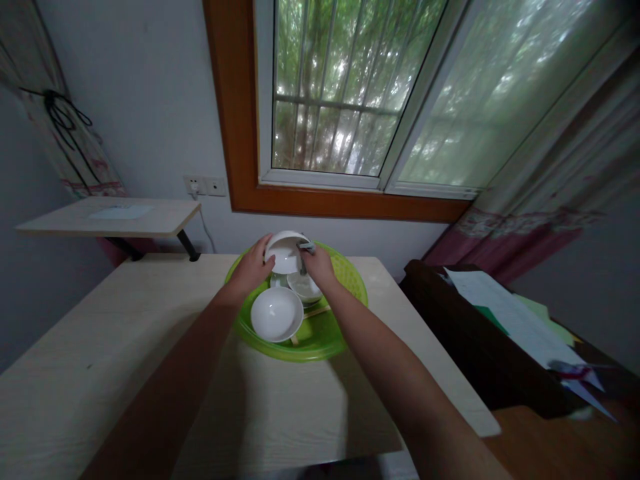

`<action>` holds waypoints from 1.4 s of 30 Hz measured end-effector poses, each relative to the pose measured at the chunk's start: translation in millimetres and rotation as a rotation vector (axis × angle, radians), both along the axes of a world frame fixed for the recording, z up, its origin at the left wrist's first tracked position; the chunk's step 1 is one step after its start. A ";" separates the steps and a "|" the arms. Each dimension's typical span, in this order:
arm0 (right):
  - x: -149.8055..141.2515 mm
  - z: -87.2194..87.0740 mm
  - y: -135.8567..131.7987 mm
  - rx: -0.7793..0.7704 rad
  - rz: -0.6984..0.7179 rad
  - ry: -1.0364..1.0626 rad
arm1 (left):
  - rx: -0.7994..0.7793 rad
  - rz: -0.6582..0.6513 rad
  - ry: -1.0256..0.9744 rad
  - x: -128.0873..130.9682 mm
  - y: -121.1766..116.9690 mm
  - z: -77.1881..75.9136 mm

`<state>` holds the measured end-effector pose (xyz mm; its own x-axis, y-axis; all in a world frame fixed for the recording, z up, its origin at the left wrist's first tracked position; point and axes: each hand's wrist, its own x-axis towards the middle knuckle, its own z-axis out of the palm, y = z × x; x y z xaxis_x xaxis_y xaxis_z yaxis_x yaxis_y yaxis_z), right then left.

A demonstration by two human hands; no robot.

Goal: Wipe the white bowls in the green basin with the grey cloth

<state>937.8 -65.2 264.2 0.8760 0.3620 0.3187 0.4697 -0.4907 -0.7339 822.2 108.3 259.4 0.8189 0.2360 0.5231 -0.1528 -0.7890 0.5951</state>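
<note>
Over the far part of a green plastic basin [323,350], a white bowl [285,257] is tilted with its inside toward me. My left hand [253,267] grips that bowl by its left side, fingers behind and thumb at the rim. My right hand [319,263] is closed at the bowl's right rim around a small grey piece [307,247], whose kind I cannot make out. In the basin stand another white bowl [277,315] near the front and a white bowl [305,288] partly under my hands. Light wooden chopsticks [317,311] lie on the basin floor, partly hidden.
The basin stands on a pale wooden table [125,353]. A raised shelf [115,217] with black legs is at the back left. Behind are a wall socket [205,185] and a barred window [345,100]. Papers [500,313] lie on dark furniture at right.
</note>
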 end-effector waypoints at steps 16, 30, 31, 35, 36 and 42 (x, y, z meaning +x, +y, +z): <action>-3.2 -1.0 -4.2 -0.224 0.061 -0.151 | -0.058 -0.108 0.060 -0.6 0.0 0.6; -0.7 -2.4 3.4 0.069 0.051 0.053 | -0.002 -0.001 0.011 -4.0 -3.1 6.3; 1.3 -5.8 5.6 0.115 0.074 0.088 | -0.019 0.007 0.025 -3.9 -3.2 6.2; 5.6 -15.2 9.5 0.152 0.145 0.166 | -0.088 0.002 0.071 -3.2 -1.4 3.7; 5.8 -15.5 8.8 0.123 0.144 0.161 | -0.104 -0.004 0.075 -2.9 -0.3 2.9; 0.2 -3.3 -2.6 -0.155 0.087 -0.053 | -0.072 -0.049 0.078 -0.6 3.5 -1.9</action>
